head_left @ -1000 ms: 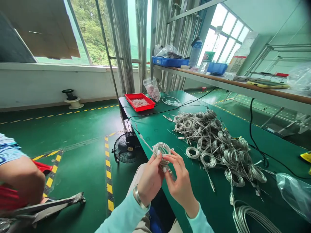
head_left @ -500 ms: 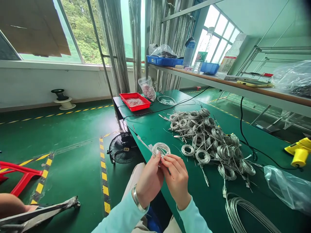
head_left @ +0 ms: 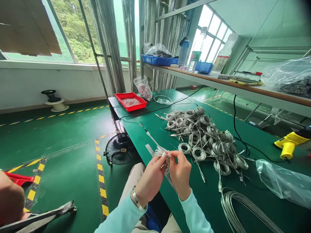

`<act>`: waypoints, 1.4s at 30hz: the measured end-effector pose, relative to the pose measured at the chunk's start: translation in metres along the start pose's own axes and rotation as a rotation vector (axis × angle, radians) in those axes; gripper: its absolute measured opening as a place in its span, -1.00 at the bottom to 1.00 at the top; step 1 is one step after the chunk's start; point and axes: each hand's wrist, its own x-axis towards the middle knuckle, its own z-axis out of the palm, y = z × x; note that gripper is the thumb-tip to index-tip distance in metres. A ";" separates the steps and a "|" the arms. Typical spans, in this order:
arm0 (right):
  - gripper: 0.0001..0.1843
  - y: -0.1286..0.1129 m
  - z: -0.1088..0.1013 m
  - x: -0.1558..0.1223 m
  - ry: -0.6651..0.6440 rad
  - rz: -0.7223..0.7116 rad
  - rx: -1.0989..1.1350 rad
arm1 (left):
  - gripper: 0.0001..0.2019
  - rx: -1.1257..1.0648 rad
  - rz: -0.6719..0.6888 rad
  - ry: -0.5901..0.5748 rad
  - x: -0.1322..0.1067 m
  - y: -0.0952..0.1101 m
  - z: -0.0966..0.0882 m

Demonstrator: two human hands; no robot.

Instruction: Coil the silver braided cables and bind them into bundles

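The fingers [head_left: 176, 158] of the left hand [head_left: 152, 181] and right hand [head_left: 181, 174] close together on a small coil of silver braided cable [head_left: 160, 157], pinching its loops above the edge of the green surface [head_left: 206, 197]. A thin lead [head_left: 148, 135] runs toward the upper left from the coil. Just right of the hands lies a heap of similar coils [head_left: 204, 136]; a red tray [head_left: 130, 101] sits further toward the upper left. The hands partly hide the coil, so its turns are hard to make out.
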 end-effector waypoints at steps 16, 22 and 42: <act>-0.77 -0.013 -0.026 0.022 0.031 0.102 0.057 | -0.41 1.609 0.817 -0.154 -0.017 0.035 0.004; -0.78 -0.025 -0.038 0.020 -0.052 0.161 0.175 | -0.50 1.640 0.742 -0.431 0.008 0.049 0.001; -0.78 -0.016 -0.041 0.022 -0.258 0.286 0.344 | -0.44 1.695 0.699 -0.438 0.020 0.038 -0.008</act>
